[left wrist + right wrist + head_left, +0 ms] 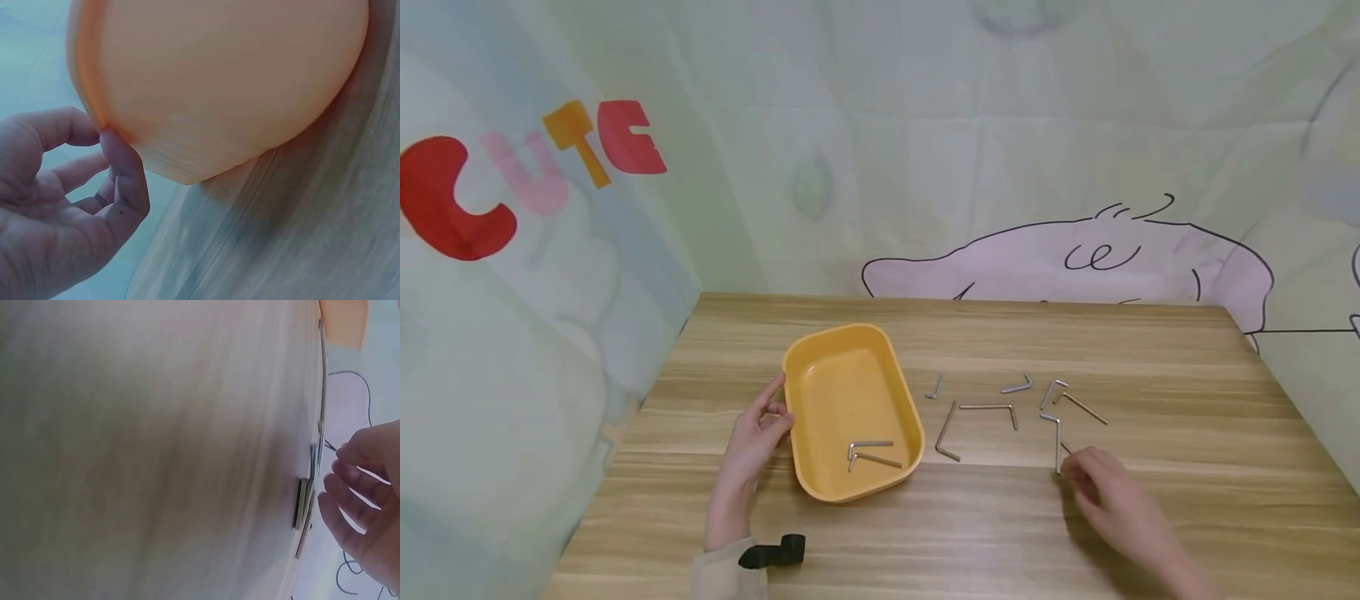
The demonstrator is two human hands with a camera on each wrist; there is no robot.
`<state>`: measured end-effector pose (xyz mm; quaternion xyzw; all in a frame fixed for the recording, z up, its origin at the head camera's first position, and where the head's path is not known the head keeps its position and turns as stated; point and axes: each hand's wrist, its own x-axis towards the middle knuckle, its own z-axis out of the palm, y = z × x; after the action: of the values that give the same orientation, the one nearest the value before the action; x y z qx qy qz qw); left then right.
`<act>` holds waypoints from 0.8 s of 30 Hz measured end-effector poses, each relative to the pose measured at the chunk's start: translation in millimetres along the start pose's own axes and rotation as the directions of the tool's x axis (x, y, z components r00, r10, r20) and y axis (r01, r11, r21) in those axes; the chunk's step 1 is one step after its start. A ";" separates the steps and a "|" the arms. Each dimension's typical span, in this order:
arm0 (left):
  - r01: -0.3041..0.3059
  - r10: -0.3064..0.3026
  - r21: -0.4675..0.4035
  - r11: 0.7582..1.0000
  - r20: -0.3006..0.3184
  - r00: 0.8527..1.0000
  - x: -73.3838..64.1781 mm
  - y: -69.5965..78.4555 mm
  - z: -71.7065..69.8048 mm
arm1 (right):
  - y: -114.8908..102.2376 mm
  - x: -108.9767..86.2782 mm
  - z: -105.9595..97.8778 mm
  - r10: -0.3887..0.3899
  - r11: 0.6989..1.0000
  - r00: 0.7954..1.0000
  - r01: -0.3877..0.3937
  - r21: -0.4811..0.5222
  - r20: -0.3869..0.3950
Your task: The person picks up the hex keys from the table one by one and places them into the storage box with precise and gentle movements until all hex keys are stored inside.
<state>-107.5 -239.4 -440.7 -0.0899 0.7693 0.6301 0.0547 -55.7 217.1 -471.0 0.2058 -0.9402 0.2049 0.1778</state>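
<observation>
Left grip (751,443) pinches the yellow tray (842,400); whether right grip (1111,493), at the hex keys (1058,442), grasps one, I cannot tell.

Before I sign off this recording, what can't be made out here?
- Head view: part of a metal piece, covered by the fingers of the right hand; its full shape is unclear.
- Head view: any markings on the L-shaped keys, too small.
- Left wrist view: the rest of the tray, cut off by the top edge.
- Right wrist view: most of the tray, cut off by the top edge.
</observation>
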 end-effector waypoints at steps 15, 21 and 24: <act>-0.014 0.014 -0.013 1.000 0.005 1.000 -0.9 0.7 -0.1 | 16.3 2.6 -11.1 0.125 0.992 0.990 -0.123 -0.043 0.058; -0.014 0.014 -0.005 1.000 0.005 1.000 -0.2 0.4 -0.5 | 19.1 4.3 -14.5 0.168 0.985 0.979 -0.161 -0.068 0.113; -0.012 0.012 0.001 1.000 0.003 1.000 -0.3 -0.1 -0.4 | 19.8 5.1 -16.3 0.193 0.980 0.970 -0.185 -0.070 0.145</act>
<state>-107.2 -239.8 -440.7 -0.0842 0.7702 0.6300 0.0520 -65.1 239.3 -461.2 0.1251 -0.9717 0.1785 0.0915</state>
